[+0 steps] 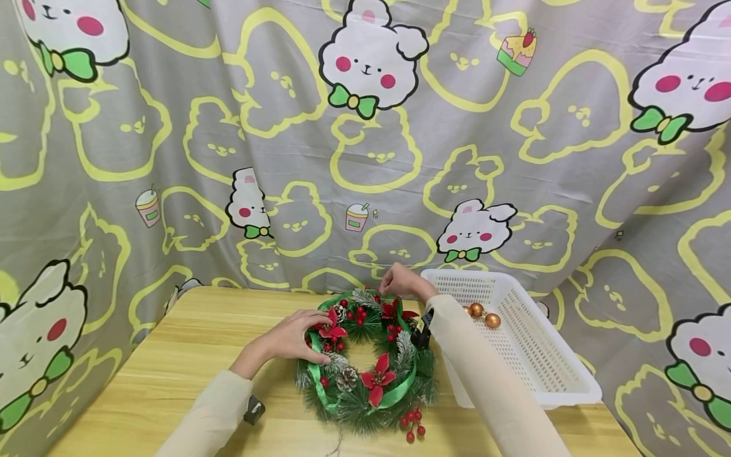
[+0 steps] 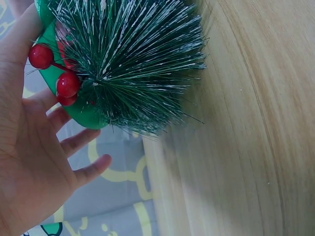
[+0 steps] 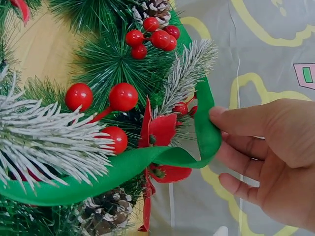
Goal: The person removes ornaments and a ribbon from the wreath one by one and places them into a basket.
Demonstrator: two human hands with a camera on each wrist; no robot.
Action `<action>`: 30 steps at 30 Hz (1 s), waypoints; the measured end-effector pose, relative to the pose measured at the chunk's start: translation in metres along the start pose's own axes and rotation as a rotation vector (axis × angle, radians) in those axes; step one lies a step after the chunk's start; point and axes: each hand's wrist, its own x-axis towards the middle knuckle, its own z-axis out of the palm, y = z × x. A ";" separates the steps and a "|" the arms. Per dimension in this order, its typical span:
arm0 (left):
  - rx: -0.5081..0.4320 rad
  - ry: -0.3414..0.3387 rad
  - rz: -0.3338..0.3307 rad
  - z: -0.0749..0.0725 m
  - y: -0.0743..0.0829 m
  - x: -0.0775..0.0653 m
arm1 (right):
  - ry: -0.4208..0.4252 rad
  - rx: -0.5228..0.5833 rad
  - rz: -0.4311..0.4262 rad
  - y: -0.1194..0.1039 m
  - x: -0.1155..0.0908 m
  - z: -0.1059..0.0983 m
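Note:
A Christmas wreath (image 1: 365,365) of green pine needles, red berries, pine cones, red poinsettias and a green ribbon lies on the wooden table (image 1: 183,355). My left hand (image 1: 314,333) rests on the wreath's upper left side. In the left wrist view its fingers (image 2: 81,140) are relaxed and touch the ribbon beside red berries (image 2: 66,84). My right hand (image 1: 396,282) is at the wreath's far edge. In the right wrist view this hand (image 3: 221,147) pinches a loop of the green ribbon (image 3: 204,123) between thumb and fingers.
A white perforated basket (image 1: 531,355) stands right of the wreath, with golden baubles (image 1: 484,315) inside near my right sleeve. A grey cartoon-print cloth (image 1: 365,158) hangs behind the table and around it. Bare tabletop lies left of the wreath.

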 end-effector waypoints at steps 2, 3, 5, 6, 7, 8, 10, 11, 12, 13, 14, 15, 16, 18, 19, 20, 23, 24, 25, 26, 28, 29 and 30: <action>-0.001 0.000 0.002 -0.001 0.000 0.000 | 0.028 -0.011 0.001 0.000 0.001 -0.002; -0.003 0.000 0.002 -0.001 0.001 -0.001 | 0.044 -0.016 0.004 -0.001 0.001 -0.002; -0.004 0.001 0.005 -0.001 0.001 -0.001 | 0.079 -0.019 0.002 -0.001 0.003 -0.004; -0.004 0.001 0.007 -0.001 0.001 -0.001 | 0.095 -0.017 0.000 -0.002 0.004 -0.005; -0.005 0.002 0.009 -0.001 0.001 -0.001 | 0.115 -0.021 -0.004 -0.002 0.005 -0.006; -0.006 0.002 0.010 -0.002 0.001 -0.001 | 0.132 -0.017 -0.001 -0.002 0.006 -0.007; -0.007 0.003 0.012 -0.002 0.001 -0.001 | 0.170 -0.016 -0.005 -0.004 0.008 -0.008; -0.007 0.002 0.012 -0.002 0.001 -0.001 | 0.189 -0.017 -0.006 -0.005 0.009 -0.009; -0.008 0.002 0.011 -0.002 0.001 0.000 | 0.207 -0.015 -0.010 -0.006 0.009 -0.010; -0.009 0.001 0.010 -0.002 0.001 0.000 | 0.225 -0.015 -0.012 -0.007 0.010 -0.010; -0.009 0.001 0.010 -0.002 0.000 0.000 | 0.239 -0.010 -0.014 -0.008 0.010 -0.011; -0.010 0.000 0.009 -0.001 0.000 0.000 | 0.254 -0.007 -0.017 -0.009 0.010 -0.012; -0.011 0.000 0.008 -0.001 0.000 0.000 | 0.264 -0.001 -0.018 -0.011 0.010 -0.013; -0.012 -0.001 0.005 -0.001 0.000 -0.001 | 0.286 0.009 -0.018 -0.013 0.010 -0.015; -0.012 -0.002 0.006 -0.001 0.000 -0.001 | 0.298 0.009 -0.017 -0.014 0.010 -0.016; -0.013 -0.002 0.006 -0.001 0.000 -0.001 | 0.311 0.007 -0.019 -0.015 0.010 -0.018; -0.013 -0.002 0.006 -0.001 0.000 -0.001 | 0.348 -0.007 -0.022 -0.017 0.011 -0.023; -0.013 -0.002 0.006 -0.002 0.000 -0.001 | 0.356 -0.010 -0.022 -0.018 0.011 -0.025; -0.014 -0.002 0.005 -0.002 0.001 -0.001 | 0.361 -0.010 -0.022 -0.018 0.011 -0.026; -0.015 -0.002 0.003 -0.002 0.001 -0.001 | 0.364 -0.013 -0.024 -0.019 0.011 -0.028; -0.016 -0.002 0.000 -0.002 0.002 -0.001 | 0.367 -0.021 -0.024 -0.020 0.012 -0.031; -0.016 -0.002 -0.002 -0.003 0.002 -0.001 | 0.368 -0.023 -0.025 -0.021 0.012 -0.032; -0.016 -0.003 -0.002 -0.003 0.002 -0.002 | 0.371 -0.025 -0.028 -0.022 0.012 -0.033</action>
